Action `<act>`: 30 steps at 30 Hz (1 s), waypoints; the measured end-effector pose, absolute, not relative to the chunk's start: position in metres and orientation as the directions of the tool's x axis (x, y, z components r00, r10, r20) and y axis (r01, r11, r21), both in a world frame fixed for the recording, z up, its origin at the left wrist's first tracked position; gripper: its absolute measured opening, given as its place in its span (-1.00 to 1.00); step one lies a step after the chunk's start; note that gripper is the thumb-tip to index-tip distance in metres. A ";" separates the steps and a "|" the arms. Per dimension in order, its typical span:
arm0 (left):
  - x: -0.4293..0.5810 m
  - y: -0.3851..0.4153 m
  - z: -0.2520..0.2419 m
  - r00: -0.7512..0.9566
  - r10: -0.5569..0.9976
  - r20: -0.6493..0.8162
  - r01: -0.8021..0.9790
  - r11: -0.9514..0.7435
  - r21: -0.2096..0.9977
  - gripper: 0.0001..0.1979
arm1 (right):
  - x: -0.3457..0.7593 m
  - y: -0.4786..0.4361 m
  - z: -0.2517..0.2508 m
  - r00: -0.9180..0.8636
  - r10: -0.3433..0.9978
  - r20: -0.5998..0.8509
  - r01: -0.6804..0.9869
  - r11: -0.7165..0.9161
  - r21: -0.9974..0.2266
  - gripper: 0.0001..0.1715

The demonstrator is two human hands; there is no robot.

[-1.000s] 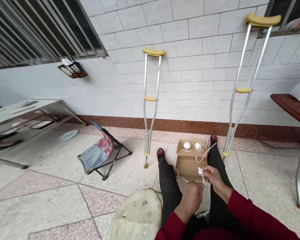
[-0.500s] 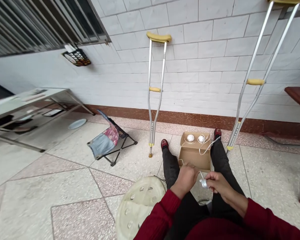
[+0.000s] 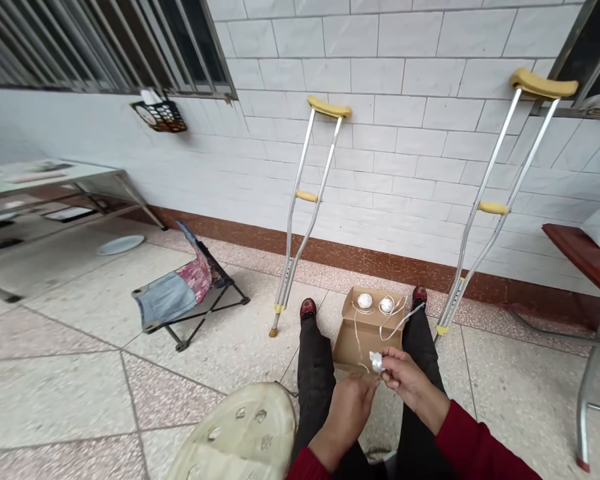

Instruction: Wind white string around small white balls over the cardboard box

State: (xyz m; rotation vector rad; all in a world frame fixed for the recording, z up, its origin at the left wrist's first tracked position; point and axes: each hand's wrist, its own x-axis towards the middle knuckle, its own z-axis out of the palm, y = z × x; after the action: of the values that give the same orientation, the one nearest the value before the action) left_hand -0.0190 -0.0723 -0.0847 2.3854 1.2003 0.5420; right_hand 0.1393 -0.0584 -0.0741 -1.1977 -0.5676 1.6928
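I sit with my legs stretched out on a tiled floor. My right hand [image 3: 405, 381] pinches a small white wad of string [image 3: 377, 362] above my lap. My left hand [image 3: 349, 407] is closed just left of it, fingers pinching the string's loose end. White string [image 3: 399, 319] runs from my hands up to an open cardboard box [image 3: 353, 340] lying between my shins. Two white balls of string [image 3: 375, 303] sit at the box's far end.
Two aluminium crutches [image 3: 300, 213] [image 3: 485, 207] lean on the white tiled wall. A small folding stool [image 3: 185, 297] stands to the left, a pale plastic stool [image 3: 240, 437] at my left knee. A metal table [image 3: 45, 180] is far left, a brown table [image 3: 585, 250] right.
My view has swung and tilted. Both hands stayed close together on the white string, the right hand lifting the wad slightly toward the box.
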 end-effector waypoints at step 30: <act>-0.010 -0.084 -0.068 0.696 0.714 0.075 0.680 -0.688 0.254 -0.77 | 0.148 -0.065 -0.112 0.140 0.943 -0.302 -0.024 -0.302 -0.953 -0.81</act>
State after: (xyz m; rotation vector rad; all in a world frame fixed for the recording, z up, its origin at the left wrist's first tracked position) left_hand -0.0099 -0.0838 -0.0682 2.6990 1.1237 0.2481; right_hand 0.1480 -0.0653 -0.1125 -1.4932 -0.9390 1.3202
